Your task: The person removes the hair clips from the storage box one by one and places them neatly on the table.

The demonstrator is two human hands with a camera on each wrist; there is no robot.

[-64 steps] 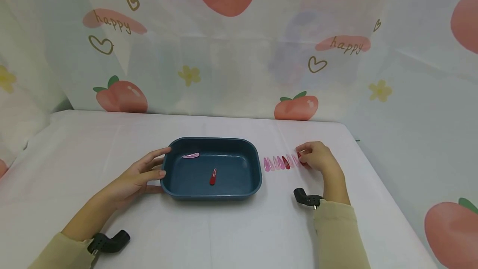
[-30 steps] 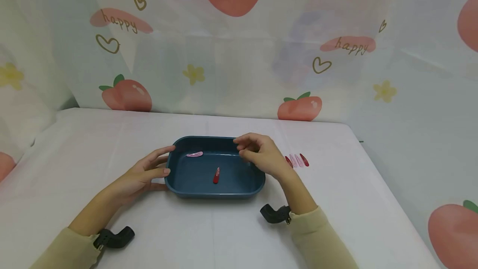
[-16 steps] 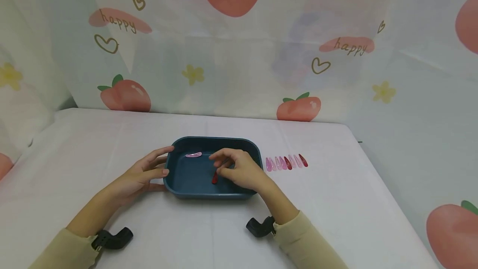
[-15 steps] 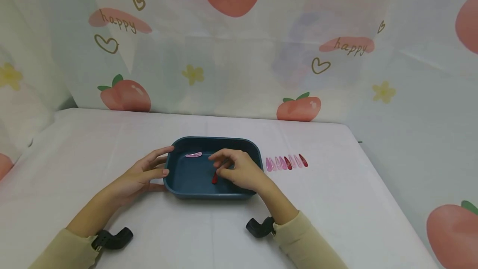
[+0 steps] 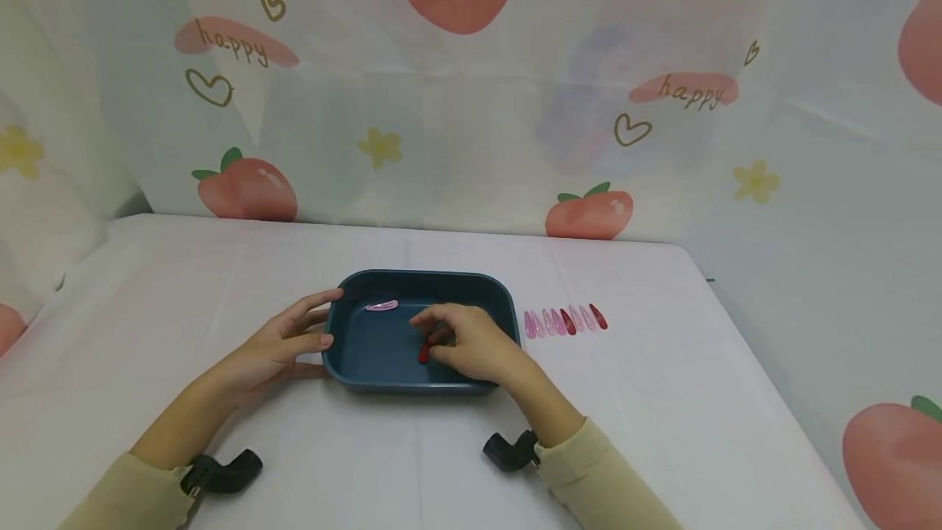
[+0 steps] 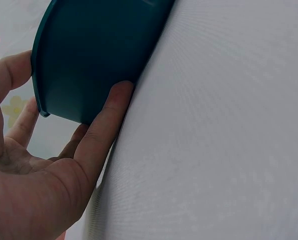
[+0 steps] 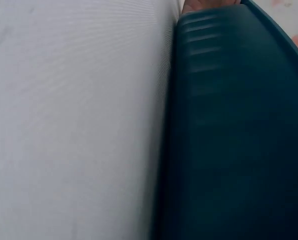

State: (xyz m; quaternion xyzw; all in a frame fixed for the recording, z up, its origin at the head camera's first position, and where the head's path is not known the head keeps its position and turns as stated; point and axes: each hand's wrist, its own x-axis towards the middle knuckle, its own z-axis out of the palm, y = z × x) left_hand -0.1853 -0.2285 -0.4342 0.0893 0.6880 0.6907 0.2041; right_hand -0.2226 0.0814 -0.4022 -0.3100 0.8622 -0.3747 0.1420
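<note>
A dark teal tray [image 5: 390, 366] sits on the white-covered table. Fingers spread, my left hand [image 5: 268, 350] touches the tray's left end; the left wrist view shows its fingertips against the outer wall [image 6: 74, 85]. My right hand [image 5: 471, 342] reaches down inside the tray, thumb and bent fingers pinching the upper end of a red hair clip [image 5: 423, 354], which they partly hide. A pink hair clip [image 5: 382, 306] lies near the tray's back left. From the right wrist, the tray's near wall [image 7: 224, 130] fills much of the view, and the right hand is out of it.
To the tray's right, several pink hair clips [image 5: 548, 322] and two red ones lie in a row, a red clip [image 5: 598, 316] at its right end. A patterned cloth backdrop [image 5: 471, 145] rises behind the table [image 5: 662, 399].
My right hand has left the red clip at the row's end, moved left over the tray, then lowered onto the red clip inside. My left hand stays at the tray's left end.
</note>
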